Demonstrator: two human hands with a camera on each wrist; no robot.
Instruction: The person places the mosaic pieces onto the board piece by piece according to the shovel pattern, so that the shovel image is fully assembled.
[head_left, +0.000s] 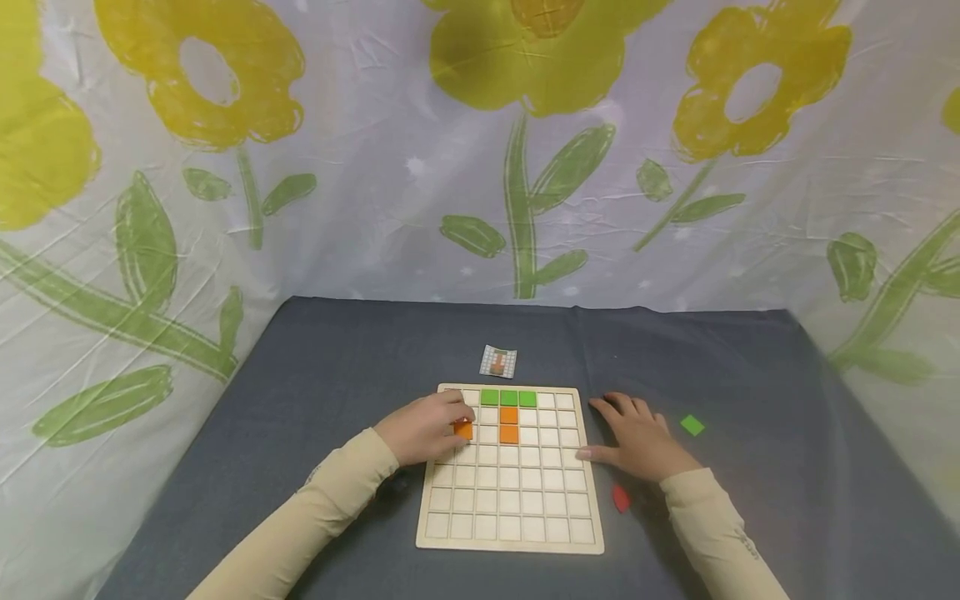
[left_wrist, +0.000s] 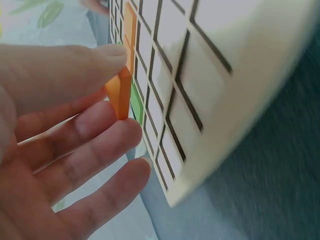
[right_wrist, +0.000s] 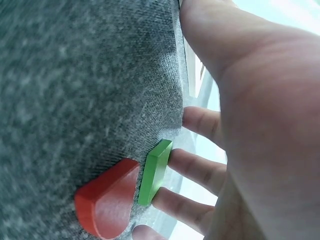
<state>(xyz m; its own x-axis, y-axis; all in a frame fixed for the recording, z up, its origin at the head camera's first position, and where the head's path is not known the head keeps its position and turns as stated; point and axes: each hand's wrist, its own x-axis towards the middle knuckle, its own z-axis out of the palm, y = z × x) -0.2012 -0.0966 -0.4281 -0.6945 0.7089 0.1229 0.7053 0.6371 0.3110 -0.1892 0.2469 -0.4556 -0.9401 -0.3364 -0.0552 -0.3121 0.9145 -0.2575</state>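
My left hand (head_left: 426,427) pinches an orange square tile (left_wrist: 118,95) between thumb and fingers, over the left part of a wooden grid board (head_left: 510,542). On the board, three green square tiles (head_left: 508,397) lie side by side in the top row. Below the middle one, two orange tiles (head_left: 508,434) sit in a column. The right hand (head_left: 641,440) rests by the board's right edge, fingers spread and holding nothing. Near it lie a loose green square tile (head_left: 692,425) and a red piece (head_left: 621,498) with a curved side, both also visible in the right wrist view.
Behind the board, a small picture card (head_left: 498,362) lies on the dark grey tablecloth (head_left: 360,350). A dark small thing, too dim to make out, lies under the left wrist. A flower-printed curtain (head_left: 375,208) hangs around the table's back and sides.
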